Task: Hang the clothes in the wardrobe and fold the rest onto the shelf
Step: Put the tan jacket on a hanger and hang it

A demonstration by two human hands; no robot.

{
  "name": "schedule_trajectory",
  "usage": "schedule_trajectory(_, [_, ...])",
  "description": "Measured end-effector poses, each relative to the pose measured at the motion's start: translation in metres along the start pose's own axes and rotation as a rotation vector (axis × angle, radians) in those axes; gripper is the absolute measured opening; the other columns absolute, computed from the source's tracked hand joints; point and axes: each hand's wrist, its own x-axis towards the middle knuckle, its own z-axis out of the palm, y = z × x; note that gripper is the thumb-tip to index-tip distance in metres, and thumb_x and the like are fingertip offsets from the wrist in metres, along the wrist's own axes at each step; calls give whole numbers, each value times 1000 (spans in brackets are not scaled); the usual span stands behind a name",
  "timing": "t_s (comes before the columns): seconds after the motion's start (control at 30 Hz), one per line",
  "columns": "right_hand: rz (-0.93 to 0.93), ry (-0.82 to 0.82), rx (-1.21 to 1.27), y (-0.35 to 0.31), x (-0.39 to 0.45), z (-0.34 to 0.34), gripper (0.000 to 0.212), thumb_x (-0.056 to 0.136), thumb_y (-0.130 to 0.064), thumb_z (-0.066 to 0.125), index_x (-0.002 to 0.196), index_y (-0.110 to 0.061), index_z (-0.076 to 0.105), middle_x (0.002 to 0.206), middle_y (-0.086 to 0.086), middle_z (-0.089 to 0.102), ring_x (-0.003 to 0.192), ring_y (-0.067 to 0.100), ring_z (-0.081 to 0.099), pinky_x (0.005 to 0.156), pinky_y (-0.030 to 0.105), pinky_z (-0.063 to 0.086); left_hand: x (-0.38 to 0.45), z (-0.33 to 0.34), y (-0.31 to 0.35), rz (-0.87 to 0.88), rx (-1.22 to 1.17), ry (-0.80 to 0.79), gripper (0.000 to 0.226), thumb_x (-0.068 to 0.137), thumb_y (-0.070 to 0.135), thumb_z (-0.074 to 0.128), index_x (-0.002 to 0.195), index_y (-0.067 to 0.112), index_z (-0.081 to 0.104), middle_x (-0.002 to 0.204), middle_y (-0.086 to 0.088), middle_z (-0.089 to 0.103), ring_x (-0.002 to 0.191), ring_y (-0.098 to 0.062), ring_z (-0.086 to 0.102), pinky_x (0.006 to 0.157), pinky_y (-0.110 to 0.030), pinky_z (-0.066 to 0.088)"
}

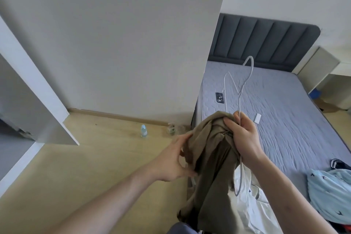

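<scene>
An olive-brown garment (210, 161) hangs bunched between my hands over the bed's near corner. My right hand (244, 138) grips its top together with a white wire hanger (239, 89), whose hook points up and away. My left hand (173, 159) pinches the garment's left edge. The hanger's lower bar shows below my right wrist. A white garment (252, 207) lies on the bed under the olive one. A light blue patterned garment (330, 194) is heaped at the bed's right edge.
The open white wardrobe door (38, 104) and cabinet stand at the left. A large white panel (133, 43) rises ahead. A water bottle (144, 130) stands on the wooden floor. A phone (219, 97) and a small white item (257, 118) lie on the grey mattress.
</scene>
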Motion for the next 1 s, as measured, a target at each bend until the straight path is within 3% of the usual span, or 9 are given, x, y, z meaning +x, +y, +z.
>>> schedule_trajectory(0.1, [-2, -13, -19, -5, -5, -2, 46, 96, -2, 60, 68, -25, 32, 67, -2, 33, 63, 12, 34, 58, 25, 35, 10, 5, -4, -20, 112, 130, 38, 91, 24, 66, 128, 36, 61, 121, 19, 62, 92, -3, 59, 80, -22, 51])
schedule_trajectory(0.17, [5, -2, -36, -8, -9, -12, 47, 96, -2, 60, 67, -24, 31, 66, -2, 33, 62, 11, 34, 57, 22, 35, 19, -1, -6, -42, 32, 218, 18, 98, 17, 60, 107, 26, 74, 98, 16, 71, 87, -3, 63, 79, -22, 49])
schedule_trajectory(0.27, [56, 45, 20, -8, -15, -30, 48, 97, -5, 61, 63, -26, 33, 62, -6, 39, 58, 8, 40, 53, 16, 41, 26, -11, -6, -66, -195, 201, 16, 101, 13, 59, 96, 17, 74, 84, 16, 71, 80, 4, 62, 77, -12, 46])
schedule_trajectory(0.37, [76, 101, 50, -7, -19, -44, 48, 97, -7, 61, 64, -27, 34, 62, -8, 39, 57, 7, 39, 52, 14, 40, 30, -13, -3, -99, -341, 238, 21, 106, 13, 49, 96, 2, 64, 84, -5, 62, 81, -14, 54, 80, -32, 46])
schedule_trajectory(0.5, [24, 156, -228, 0, -24, -56, 42, 95, -9, 65, 70, -21, 34, 64, -3, 31, 59, 10, 31, 55, 25, 32, 45, -30, 27, -98, -564, 480, 33, 109, 19, 44, 83, 3, 57, 78, -9, 46, 77, -20, 42, 72, -39, 36])
schedule_trajectory(0.63, [57, 241, -480, 20, -31, -66, 40, 94, -14, 66, 72, -21, 34, 64, 1, 34, 56, 12, 32, 56, 34, 29, 59, -55, 72, 6, -632, 494, 35, 105, 27, 47, 86, -2, 57, 83, -7, 47, 79, -22, 39, 75, -37, 33])
schedule_trajectory(0.87, [62, 342, -621, 33, -35, -84, 42, 99, -18, 60, 69, -19, 30, 62, 0, 35, 58, 18, 32, 56, 34, 30, 57, -66, 106, 231, -343, 280, 29, 108, 25, 48, 79, 22, 55, 58, 13, 37, 55, -7, 31, 55, -21, 30])
schedule_trajectory(0.93, [63, 390, -535, 30, -34, -83, 42, 100, -18, 60, 69, -21, 30, 63, -2, 32, 57, 15, 30, 55, 32, 29, 55, -70, 104, 244, -282, 224, 22, 96, 42, 66, 84, 25, 58, 62, 14, 45, 58, -6, 40, 59, -20, 37])
schedule_trajectory(1.0, [34, 413, -452, 25, -32, -80, 42, 101, -17, 59, 70, -21, 30, 64, -2, 30, 54, 11, 28, 53, 31, 29, 52, -75, 95, 226, -113, 176, 45, 69, 59, 86, 89, 30, 57, 65, 15, 54, 59, -5, 47, 57, -18, 41])
